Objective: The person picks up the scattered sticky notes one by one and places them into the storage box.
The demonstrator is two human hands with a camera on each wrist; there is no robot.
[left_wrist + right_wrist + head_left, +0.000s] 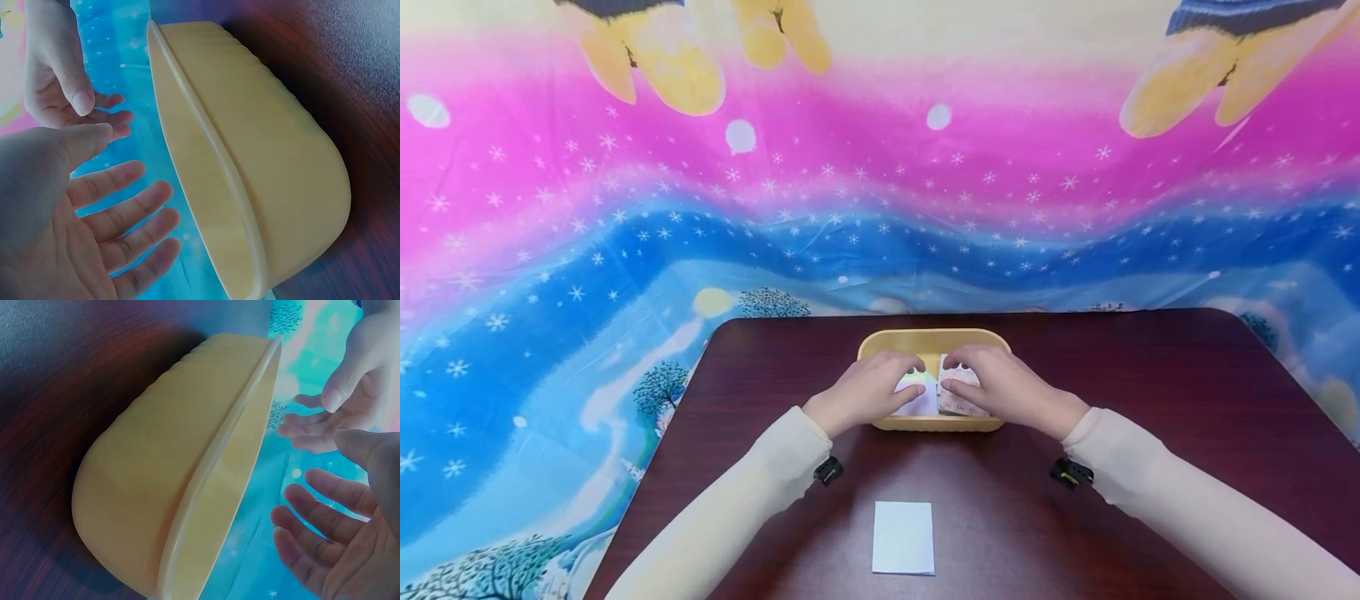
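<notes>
A pale yellow plastic basket (938,424) stands toward the back of the table. Over its left side hovers my left hand (868,390), and over its right side my right hand (1015,390). Both have loosely bent fingers and hold nothing. In the head view, a white paper-like piece (917,406) lies in the basket's left half, beside a small floral-patterned pad or box (958,403), partly hidden by my right hand. Both wrist views show the hands above the rim (215,137), apart from it, palms facing each other.
A white folded sheet or small pad (903,537) lies on the dark red-brown table (760,517), nearer to me than the basket. Behind the table hangs a colourful printed cloth (880,183). Each wrist wears a black strap (829,471).
</notes>
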